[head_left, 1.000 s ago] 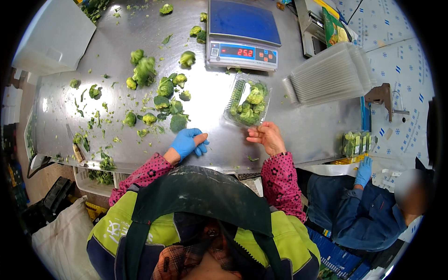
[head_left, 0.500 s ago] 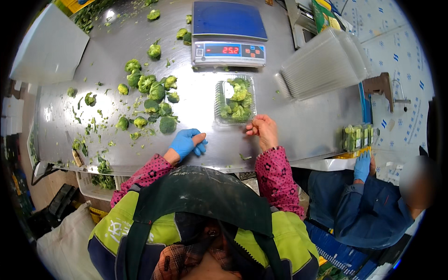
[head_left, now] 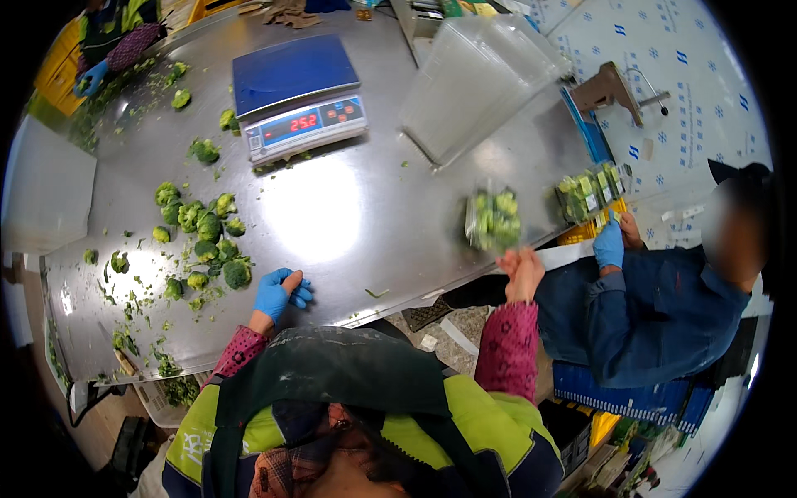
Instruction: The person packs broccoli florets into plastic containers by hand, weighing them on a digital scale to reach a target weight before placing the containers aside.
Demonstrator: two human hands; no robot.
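My right hand [head_left: 521,274], bare, has bent fingers at the near edge of a clear plastic box of broccoli florets [head_left: 492,220]. The box is smeared by motion and lies at the right part of the metal table; the fingertips seem to grip its edge. My left hand [head_left: 281,295], in a blue glove with the thumb bare, hovers over the table's near edge. Its fingers are loosely bent and apart, with nothing seen in them. Beyond it, to the left, lie several loose broccoli florets [head_left: 207,227].
A scale [head_left: 307,124] with a blue plate stands on the far side. Stacked clear empty boxes [head_left: 473,91] lie right of it. At right, a co-worker's gloved hand [head_left: 608,245] is by filled boxes [head_left: 589,195]. A white bin [head_left: 50,187] stands at left; another person's gloved hand [head_left: 91,79] shows far left.
My right hand and the broccoli box have moved right, toward the co-worker's filled boxes. The view has turned rightward. My left hand stays by the near table edge.
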